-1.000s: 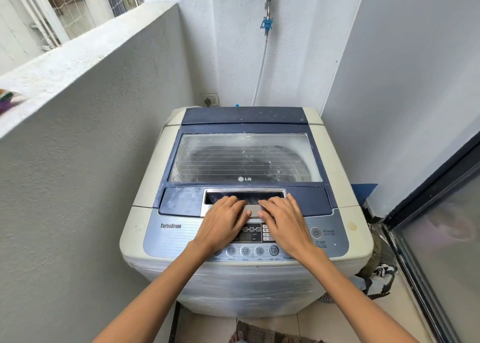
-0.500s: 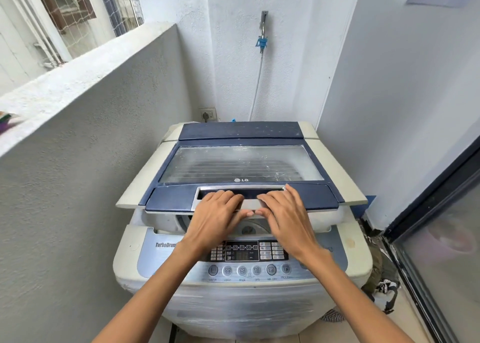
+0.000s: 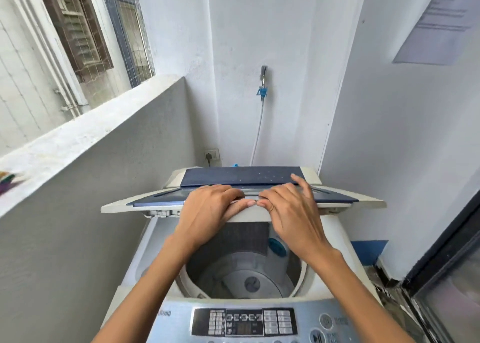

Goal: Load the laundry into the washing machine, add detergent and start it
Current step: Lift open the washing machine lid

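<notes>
The left hand (image 3: 210,207) and the right hand (image 3: 293,212) sit side by side on the near edge of the lid (image 3: 155,202). The fingers are curled over its top at the handle, and the thumbs lie along the pale front lip. One finger of the right hand is lifted off the surface, while the rest are closed on the edge. The lid is held raised and nearly edge-on to the camera, hinged at the far side of the washing machine (image 3: 140,259). Its dark blue far panel (image 3: 241,176) lies flat behind the hands.

Below the hands the drum (image 3: 249,272) is open to view, with the pulsator at its bottom and no clothes in it. A small blue fitting (image 3: 276,246) sits at the far right of the tub; it may be a filter or a dispenser cap, but blur makes that uncertain. The control panel (image 3: 244,322) runs along the near edge. Neither laundry nor detergent is in view.

The step in hand is opening the machine, so the task is at its very beginning. The next move is to push the lid on toward the far wall until it stands folded and stays up unaided. Then both hands can let go and fetch the laundry from somewhere out of view.
</notes>
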Available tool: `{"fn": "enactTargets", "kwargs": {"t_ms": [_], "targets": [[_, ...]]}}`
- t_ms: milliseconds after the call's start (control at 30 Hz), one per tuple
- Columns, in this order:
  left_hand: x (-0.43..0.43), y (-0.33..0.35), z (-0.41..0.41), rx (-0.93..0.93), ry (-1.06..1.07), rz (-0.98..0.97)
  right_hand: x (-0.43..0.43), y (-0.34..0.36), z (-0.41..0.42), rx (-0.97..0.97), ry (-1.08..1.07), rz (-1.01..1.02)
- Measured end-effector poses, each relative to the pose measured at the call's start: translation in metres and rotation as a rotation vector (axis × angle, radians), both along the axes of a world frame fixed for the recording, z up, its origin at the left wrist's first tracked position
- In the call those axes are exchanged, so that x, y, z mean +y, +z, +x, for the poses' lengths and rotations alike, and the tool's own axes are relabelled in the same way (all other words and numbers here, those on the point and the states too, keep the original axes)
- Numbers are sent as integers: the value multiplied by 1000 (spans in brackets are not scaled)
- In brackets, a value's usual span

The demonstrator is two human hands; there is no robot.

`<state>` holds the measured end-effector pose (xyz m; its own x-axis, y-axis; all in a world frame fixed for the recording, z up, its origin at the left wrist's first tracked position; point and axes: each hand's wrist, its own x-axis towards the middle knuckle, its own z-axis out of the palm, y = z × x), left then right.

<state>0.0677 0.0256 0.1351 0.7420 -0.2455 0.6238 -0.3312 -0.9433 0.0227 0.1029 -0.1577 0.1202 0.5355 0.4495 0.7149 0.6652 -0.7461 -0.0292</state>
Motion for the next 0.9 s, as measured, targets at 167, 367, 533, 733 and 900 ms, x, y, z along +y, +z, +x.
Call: {"fn": "enactTargets", "kwargs": {"t_ms": [167,367,533,733,900], "targets": [[13,43,42,-8,10,8,13,45,43,-12,1,-12],[27,86,95,29,47,-6,28,90,94,58,30,-17],[40,102,133,3,43,-38,39,111,131,79,53,35],[54,121,182,120,21,-76,51,135,175,265,47,19],[65,131,222,238,6,-142,61,146,217,380,54,-9]]}}
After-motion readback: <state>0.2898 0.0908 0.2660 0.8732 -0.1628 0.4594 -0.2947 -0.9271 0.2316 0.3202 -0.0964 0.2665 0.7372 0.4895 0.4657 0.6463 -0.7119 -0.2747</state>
